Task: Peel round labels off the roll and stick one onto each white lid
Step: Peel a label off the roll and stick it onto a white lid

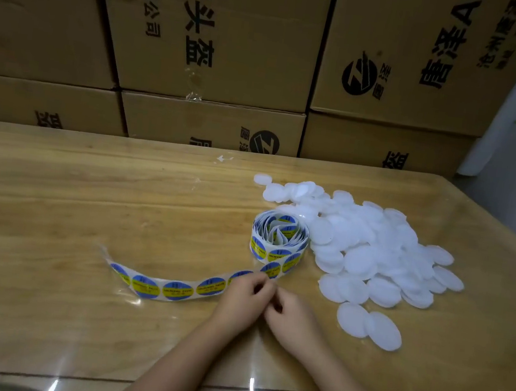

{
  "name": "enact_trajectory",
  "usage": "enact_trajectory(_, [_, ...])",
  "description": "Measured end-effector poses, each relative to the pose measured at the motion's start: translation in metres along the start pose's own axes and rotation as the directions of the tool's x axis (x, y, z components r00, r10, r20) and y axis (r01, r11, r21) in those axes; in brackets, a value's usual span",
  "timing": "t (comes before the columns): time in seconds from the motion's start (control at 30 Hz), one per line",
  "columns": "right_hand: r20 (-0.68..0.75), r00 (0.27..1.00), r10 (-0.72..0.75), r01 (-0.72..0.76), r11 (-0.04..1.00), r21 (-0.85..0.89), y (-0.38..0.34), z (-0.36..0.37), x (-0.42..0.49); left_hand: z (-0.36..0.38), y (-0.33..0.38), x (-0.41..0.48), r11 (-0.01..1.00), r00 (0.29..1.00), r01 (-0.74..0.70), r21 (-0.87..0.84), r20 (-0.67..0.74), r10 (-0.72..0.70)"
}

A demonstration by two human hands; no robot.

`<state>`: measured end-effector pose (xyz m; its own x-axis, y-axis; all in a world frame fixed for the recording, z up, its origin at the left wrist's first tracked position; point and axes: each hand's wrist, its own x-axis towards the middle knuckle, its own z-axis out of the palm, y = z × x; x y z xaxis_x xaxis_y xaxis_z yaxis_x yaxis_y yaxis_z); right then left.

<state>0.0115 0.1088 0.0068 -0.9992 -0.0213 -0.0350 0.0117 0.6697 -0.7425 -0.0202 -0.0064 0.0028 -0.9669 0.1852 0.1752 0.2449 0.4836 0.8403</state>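
Note:
A loose roll of round blue-and-yellow labels (279, 238) stands on the wooden table. Its unrolled strip (170, 287) curves left along the table toward me. My left hand (243, 294) pinches the strip where it leaves the roll. My right hand (292, 316) meets it fingertip to fingertip at the same spot, fingers curled; what it holds is hidden. A heap of white lids (371, 245) lies right of the roll. Two separate lids (369, 326) lie nearest my right hand.
Stacked cardboard boxes (216, 44) form a wall behind the table's far edge. A clear plastic sheet (40, 315) covers the tabletop (72, 192) and glints near the front edge.

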Motion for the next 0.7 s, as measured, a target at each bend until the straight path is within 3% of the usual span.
enact_trajectory(0.13, [0.014,1.000,0.003,-0.004,0.999,0.041,-0.004,0.003,0.031,-0.011,-0.012,0.029,0.995,0.996,-0.086,0.046,0.023,0.085])
enact_trajectory(0.23, [0.020,1.000,-0.012,0.009,0.995,0.101,-0.005,0.004,0.053,-0.010,-0.017,0.053,0.993,0.993,-0.110,0.045,-0.041,0.112])
enact_trajectory(0.4, [0.028,0.999,-0.040,0.035,0.982,0.187,0.002,0.010,0.064,0.000,-0.024,0.072,0.997,0.994,-0.070,-0.037,-0.087,0.067])
enact_trajectory(0.7, [-0.007,0.997,-0.072,0.072,0.992,0.105,-0.001,0.012,0.059,0.006,-0.021,0.072,0.992,0.990,0.016,-0.126,-0.140,-0.034])
